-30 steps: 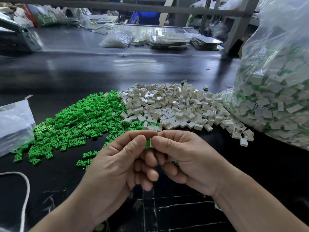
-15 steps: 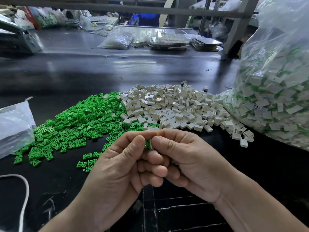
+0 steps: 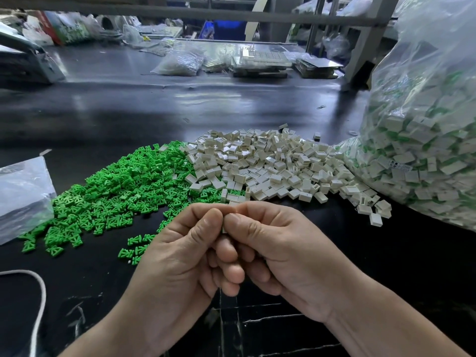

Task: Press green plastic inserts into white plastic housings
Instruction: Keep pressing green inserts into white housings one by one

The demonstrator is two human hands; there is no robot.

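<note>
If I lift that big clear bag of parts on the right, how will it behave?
Probably heavy: the clear bag bulges with packed white-and-green parts. Its thin film looks floppy, so it would likely sag rather than keep shape. Pushed, it may nudge the white housings piled against its base.

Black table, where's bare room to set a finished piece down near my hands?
Bare: right of the right hand, this side of the white housings and big bag; also between the green inserts and white cord, and the strip behind both piles. Crowded: directly ahead of your hands, pile against pile.
</note>
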